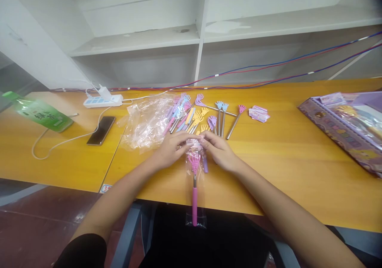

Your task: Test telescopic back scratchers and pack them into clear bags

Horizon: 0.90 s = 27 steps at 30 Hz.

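A pink back scratcher lies inside a clear plastic bag, its hand-shaped end toward the back and its handle hanging past the table's front edge. My left hand and my right hand pinch the top of this bag from either side, fingertips close together. Just beyond my hands lies a pile of back scratchers in yellow, pink, blue and purple. A pink one and two blue ones lie to the right of the pile. A purple handle shows beside the bag.
Crumpled clear bags lie left of the pile. Small printed cards lie to the right, and a purple printed box stands at far right. On the left are a phone, a power strip and a green bottle.
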Motion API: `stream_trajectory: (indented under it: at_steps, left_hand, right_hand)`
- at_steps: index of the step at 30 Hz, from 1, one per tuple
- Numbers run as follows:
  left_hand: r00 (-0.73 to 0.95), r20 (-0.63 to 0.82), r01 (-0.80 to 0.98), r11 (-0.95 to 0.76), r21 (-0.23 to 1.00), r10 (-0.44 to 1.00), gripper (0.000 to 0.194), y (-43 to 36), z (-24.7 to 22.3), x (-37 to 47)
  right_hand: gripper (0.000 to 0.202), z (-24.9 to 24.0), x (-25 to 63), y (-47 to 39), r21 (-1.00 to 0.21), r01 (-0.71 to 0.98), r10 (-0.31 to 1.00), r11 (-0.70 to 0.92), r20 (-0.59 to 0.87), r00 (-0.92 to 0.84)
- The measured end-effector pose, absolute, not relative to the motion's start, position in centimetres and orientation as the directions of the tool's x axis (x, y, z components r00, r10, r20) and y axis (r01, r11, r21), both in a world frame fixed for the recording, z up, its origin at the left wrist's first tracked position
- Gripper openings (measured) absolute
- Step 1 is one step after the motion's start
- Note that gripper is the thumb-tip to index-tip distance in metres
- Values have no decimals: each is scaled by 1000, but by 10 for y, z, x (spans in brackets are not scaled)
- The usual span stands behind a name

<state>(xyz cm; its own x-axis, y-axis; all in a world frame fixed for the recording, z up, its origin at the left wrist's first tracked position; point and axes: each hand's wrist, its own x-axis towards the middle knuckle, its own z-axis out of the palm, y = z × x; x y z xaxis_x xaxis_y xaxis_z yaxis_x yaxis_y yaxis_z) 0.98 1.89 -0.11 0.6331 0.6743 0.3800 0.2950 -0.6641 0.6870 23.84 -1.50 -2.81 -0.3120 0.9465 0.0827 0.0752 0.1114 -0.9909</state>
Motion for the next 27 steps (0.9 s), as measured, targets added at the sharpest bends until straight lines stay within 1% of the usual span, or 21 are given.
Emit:
stream_trajectory:
  at_steps: [3, 6, 8, 11, 14, 16, 18, 21, 23, 25, 27]
  left_hand:
    - [653, 361, 287, -659, 695, 666, 31, 20, -1, 9]
    - [649, 356, 273, -643, 715, 672, 23, 20, -3, 10]
    - [658, 356, 271, -650, 710, 663, 20, 19, -4, 11]
    - [673, 334, 289, -650, 703, 660, 19, 18, -3, 12]
    - [667, 320, 303, -637, 709, 673, 18, 16, 0, 12]
    - [654, 312, 303, -616, 727, 689, 18, 14, 2, 13]
    - [616, 313, 291, -578, 762, 723, 22, 12, 3, 14]
    - [476, 302, 233, -450, 862, 826, 34, 9, 1, 17]
    - [410, 225, 135, -303, 944, 884, 35, 8, -3, 19]
    - [428, 120, 43, -153, 987, 896, 36, 7, -9, 21]
    - [475, 57, 10, -70, 997, 878, 42, 8, -15, 23]
  right_hand:
    - [42, -26, 238, -16, -990, 70, 942, 125, 97, -321]
    - [43, -23, 239, -17, -987, 84, 938, 135, 100, -332]
    - [45, -22, 240, -17, -978, 115, 939, 171, 127, -321]
    - [47, -21, 240, -15, -956, 164, 935, 242, 185, -303]
    - [49, -22, 241, -13, -942, 202, 937, 270, 209, -279]
    - [49, -24, 242, -12, -930, 222, 937, 293, 234, -259]
    - [49, -25, 243, -10, -919, 237, 938, 315, 263, -226]
    - [48, -27, 245, -9, -907, 259, 939, 333, 295, -174]
    - [47, -27, 245, -9, -894, 274, 933, 354, 319, -167]
    - [46, -26, 242, -11, -882, 285, 924, 376, 334, -184]
    - [44, -25, 239, -13, -875, 294, 918, 384, 330, -219]
